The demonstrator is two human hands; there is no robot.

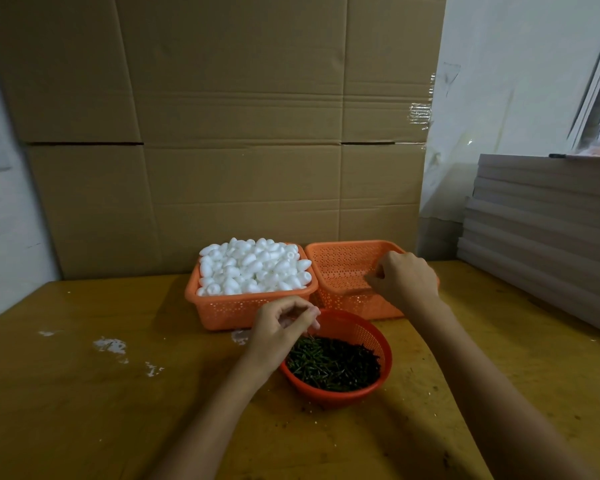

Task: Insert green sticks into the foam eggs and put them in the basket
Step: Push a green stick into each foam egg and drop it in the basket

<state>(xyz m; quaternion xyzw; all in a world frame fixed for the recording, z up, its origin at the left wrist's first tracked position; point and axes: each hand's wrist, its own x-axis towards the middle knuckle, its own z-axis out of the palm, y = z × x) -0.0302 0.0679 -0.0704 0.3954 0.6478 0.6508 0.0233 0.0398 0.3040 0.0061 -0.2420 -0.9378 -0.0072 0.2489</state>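
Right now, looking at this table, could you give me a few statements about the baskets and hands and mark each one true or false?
1. The foam eggs fill the left rectangular basket. True.
2. The green sticks lie in a rectangular basket. False: they lie in the round basket, nearest the person.
3. The right hand is over the right rectangular basket. True.
4. The left hand is buried among the foam eggs. False: it is at the round basket's rim, fingers curled.
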